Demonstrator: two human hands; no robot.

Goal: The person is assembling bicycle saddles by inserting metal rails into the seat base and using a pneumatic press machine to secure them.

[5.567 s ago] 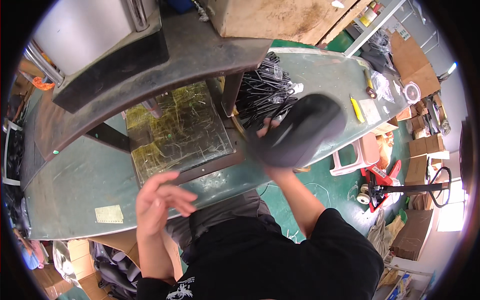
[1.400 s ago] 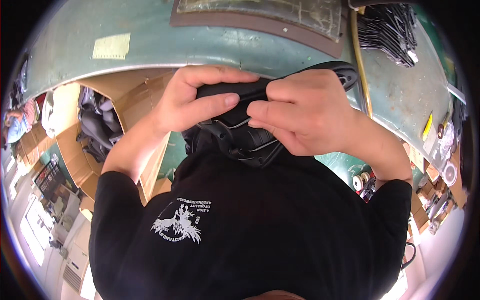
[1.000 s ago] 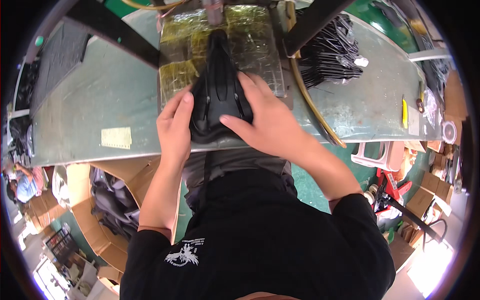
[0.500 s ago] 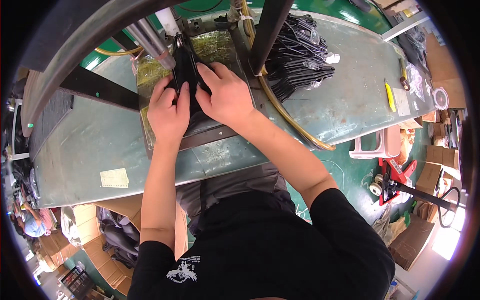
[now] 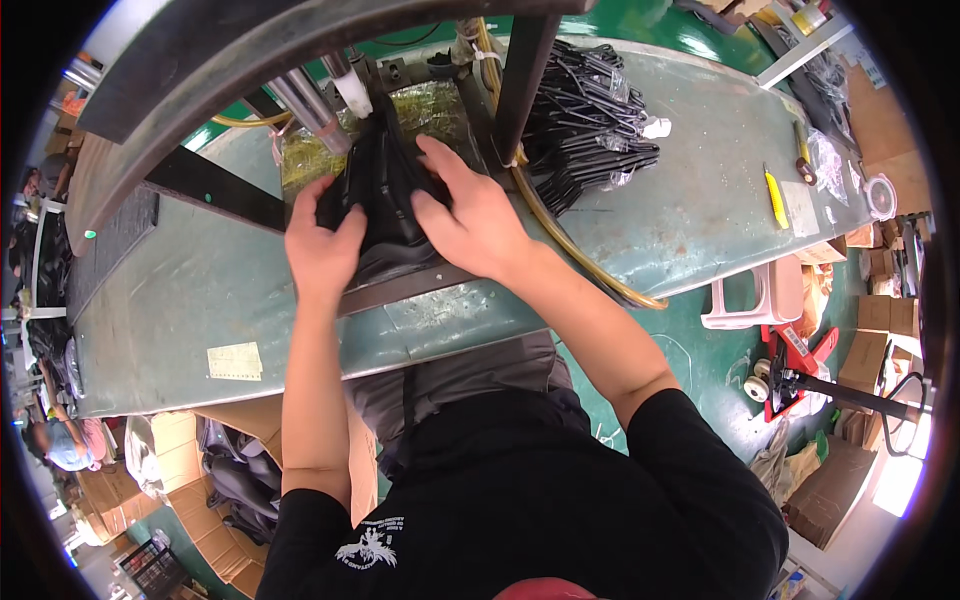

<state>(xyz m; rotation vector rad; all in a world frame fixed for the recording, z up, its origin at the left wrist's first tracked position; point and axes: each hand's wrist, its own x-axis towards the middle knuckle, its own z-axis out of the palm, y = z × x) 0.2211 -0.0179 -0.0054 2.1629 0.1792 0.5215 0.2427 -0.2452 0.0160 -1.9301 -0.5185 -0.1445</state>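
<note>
A black bicycle saddle lies under the press, its narrow end pointing away from me and its wide end toward me. My left hand grips its left edge, thumb on top and fingers curled round the side. On the opposite edge, my right hand holds it with thumb and fingers apart along the side. Close above the narrow end hangs a white-tipped rod, and a thick metal rod slants down just left of it. Beneath the saddle is a base plate covered with yellowish film.
Dark frame bars stand on both sides of my hands. A yellow hose curves along the right. Beyond it lie bent black saddle rails, a yellow cutter and a hammer. A box of saddles sits below left.
The saddle has come toward me and clear of the white-tipped rod, showing more of its surface. Both hands have spread wider along its sides.
</note>
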